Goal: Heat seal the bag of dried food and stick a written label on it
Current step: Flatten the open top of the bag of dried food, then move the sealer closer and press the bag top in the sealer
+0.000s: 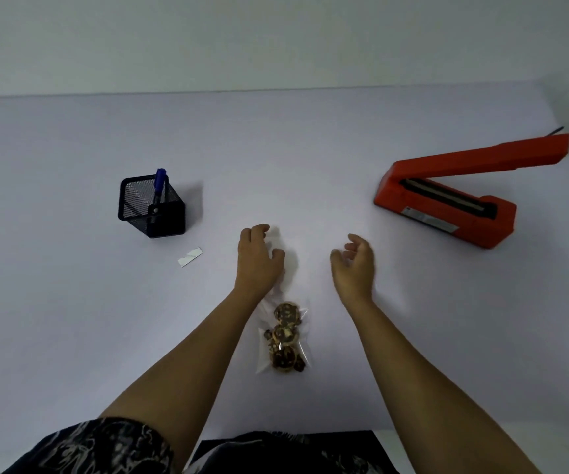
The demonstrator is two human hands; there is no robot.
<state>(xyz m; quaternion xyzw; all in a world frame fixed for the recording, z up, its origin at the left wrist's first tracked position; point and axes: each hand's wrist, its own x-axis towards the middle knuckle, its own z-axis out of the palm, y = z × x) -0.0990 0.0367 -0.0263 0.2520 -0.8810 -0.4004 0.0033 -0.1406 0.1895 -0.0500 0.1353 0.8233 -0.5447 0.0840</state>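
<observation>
A clear plastic bag [285,340] of brown dried food lies flat on the white table [71,319], its filled end near me and its empty top end pointing away. My left hand [257,258] lies over the bag's top end, and its curled fingers and thumb hold the clear film. My right hand [355,265] hovers to the right of the bag, fingers loosely curled and holding nothing. The orange heat sealer [447,203] stands at the right with its arm raised. A small white label [190,257] lies to the left of my left hand.
A black mesh pen holder [151,208] with a blue pen [160,183] in it stands at the left, behind the label. The table's front edge runs close to my body. A pale wall rises behind the table.
</observation>
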